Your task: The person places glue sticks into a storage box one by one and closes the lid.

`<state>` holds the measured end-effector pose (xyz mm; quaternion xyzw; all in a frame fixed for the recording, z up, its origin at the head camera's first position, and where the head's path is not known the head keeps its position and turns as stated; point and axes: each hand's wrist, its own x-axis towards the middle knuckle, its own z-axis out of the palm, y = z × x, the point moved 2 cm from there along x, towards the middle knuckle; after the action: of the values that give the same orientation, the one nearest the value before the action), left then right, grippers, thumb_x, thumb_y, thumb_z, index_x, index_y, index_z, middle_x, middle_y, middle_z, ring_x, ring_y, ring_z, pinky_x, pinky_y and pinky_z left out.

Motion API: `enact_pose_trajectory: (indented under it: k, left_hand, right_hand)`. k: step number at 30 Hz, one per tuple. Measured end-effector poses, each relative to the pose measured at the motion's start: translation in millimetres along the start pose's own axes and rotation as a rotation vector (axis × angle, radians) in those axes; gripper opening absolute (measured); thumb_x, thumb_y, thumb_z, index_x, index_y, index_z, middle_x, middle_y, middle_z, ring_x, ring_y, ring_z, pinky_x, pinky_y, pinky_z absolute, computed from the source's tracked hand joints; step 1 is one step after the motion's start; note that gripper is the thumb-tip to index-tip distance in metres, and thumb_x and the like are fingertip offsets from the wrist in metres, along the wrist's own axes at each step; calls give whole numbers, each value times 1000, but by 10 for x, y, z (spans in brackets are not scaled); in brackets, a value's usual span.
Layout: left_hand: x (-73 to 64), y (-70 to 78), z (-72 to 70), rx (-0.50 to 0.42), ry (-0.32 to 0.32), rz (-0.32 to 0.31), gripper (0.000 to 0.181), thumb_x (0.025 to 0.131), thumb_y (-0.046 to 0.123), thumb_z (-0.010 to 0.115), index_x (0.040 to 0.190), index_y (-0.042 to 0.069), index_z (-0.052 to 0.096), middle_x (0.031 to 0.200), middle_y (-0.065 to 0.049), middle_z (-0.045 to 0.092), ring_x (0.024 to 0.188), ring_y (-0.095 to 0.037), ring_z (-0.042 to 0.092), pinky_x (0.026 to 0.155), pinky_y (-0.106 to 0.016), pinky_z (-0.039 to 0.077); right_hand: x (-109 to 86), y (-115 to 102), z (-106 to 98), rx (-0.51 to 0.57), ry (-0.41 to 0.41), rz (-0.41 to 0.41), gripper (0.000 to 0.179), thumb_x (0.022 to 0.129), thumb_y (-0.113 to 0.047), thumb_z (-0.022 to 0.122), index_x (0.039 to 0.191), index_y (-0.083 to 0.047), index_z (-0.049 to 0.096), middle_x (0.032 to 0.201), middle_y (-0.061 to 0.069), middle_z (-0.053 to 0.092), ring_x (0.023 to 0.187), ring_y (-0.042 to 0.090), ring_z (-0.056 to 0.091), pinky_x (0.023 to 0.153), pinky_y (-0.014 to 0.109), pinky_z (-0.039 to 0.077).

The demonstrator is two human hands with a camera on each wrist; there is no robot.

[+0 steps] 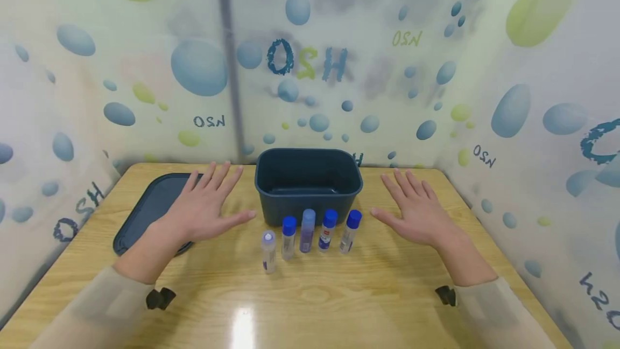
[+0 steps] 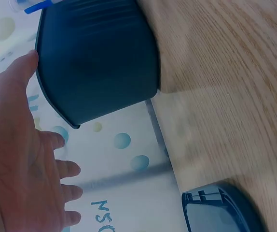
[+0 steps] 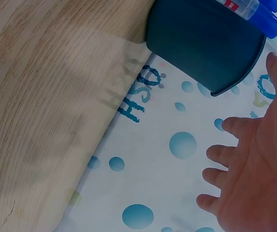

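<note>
My left hand [image 1: 202, 210] is held with its fingers spread over the dark lid [image 1: 147, 211], left of a dark blue-green plastic bin [image 1: 310, 202]. Right of the bin, my right hand [image 1: 417, 213] is also spread and touches nothing visible. Between the hands several glue sticks stand upright in front of the bin. The leftmost glue stick [image 1: 268, 255] has a pale top; beside it is a blue-capped glue stick [image 1: 288, 241]. In the middle stands a purplish glue stick [image 1: 307, 233], then a glue stick with a red-and-blue label [image 1: 326, 233] and another blue-capped one [image 1: 347, 235].
Everything rests on a light wooden table [image 1: 310, 306]. A patterned curtain [image 1: 319, 31] with blue and green spots hangs behind the table and along both sides. The bin's open top faces up, near the table's back edge.
</note>
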<state>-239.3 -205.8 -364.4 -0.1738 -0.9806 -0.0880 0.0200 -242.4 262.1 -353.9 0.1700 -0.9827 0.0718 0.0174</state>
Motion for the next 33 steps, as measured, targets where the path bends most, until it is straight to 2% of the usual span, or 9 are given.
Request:
enact_pose_trajectory:
  k: [5,8,12,15,18,21,24,28,33]
  left_hand:
    - [-2,23,-34,0,12,8,111,100,85,49,179,18,9,185,-20,5,170,-50,5,133,-73,3]
    - [0,29,-51,-3,40,15,110,100,84,51,179,18,10,184,-21,11,169,-50,14,133,-73,10]
    - [27,30,-74,-46,119,41,106,101,78,58,178,16,17,180,-22,27,162,-51,34,126,-72,32]
    - [82,28,-73,-112,138,49,102,103,74,59,178,19,18,177,-22,32,157,-52,41,116,-73,44]
    - [165,27,-73,-211,99,37,100,103,75,57,178,22,17,176,-21,35,153,-49,48,110,-71,49]
    - [268,29,-62,-325,51,27,101,103,76,57,178,24,15,173,-19,40,151,-43,52,108,-68,52]
    - [373,32,-30,-394,22,31,102,103,75,59,178,24,15,167,-16,48,145,-40,58,108,-64,53]
    - [501,36,41,-417,0,31,104,101,76,61,178,23,16,156,-17,57,130,-37,67,100,-58,58]
    - [608,28,118,-444,-17,13,105,101,76,61,178,22,14,147,-16,60,109,-29,71,87,-47,60]
  right_hand:
    - [-19,4,-14,-1,7,-3,94,109,-72,47,178,-17,16,185,21,9,170,50,6,133,73,5]
    - [-17,5,-22,-3,20,-12,90,110,-70,45,178,-15,19,184,21,13,169,50,13,132,74,10]
    - [6,-6,-43,32,74,-28,83,113,-65,44,175,-12,30,178,22,32,162,51,34,129,72,27]
    - [23,-5,-55,75,109,-25,76,115,-61,45,170,-9,41,169,23,48,153,50,48,124,69,38]
    - [16,-11,-63,112,122,-5,71,115,-59,45,165,-9,49,162,21,57,144,46,60,116,66,48]
    - [4,-26,-66,137,129,6,67,115,-58,45,161,-10,54,158,18,62,134,41,68,105,64,55]
    - [0,-38,-59,154,124,4,66,115,-58,47,159,-10,56,154,16,66,126,38,72,98,62,59]
    - [-6,-47,-35,166,113,-1,65,114,-59,48,158,-11,58,150,15,68,121,35,74,96,60,60]
    - [-9,-51,-2,172,108,1,65,114,-60,47,156,-13,59,147,13,71,117,34,74,94,57,61]
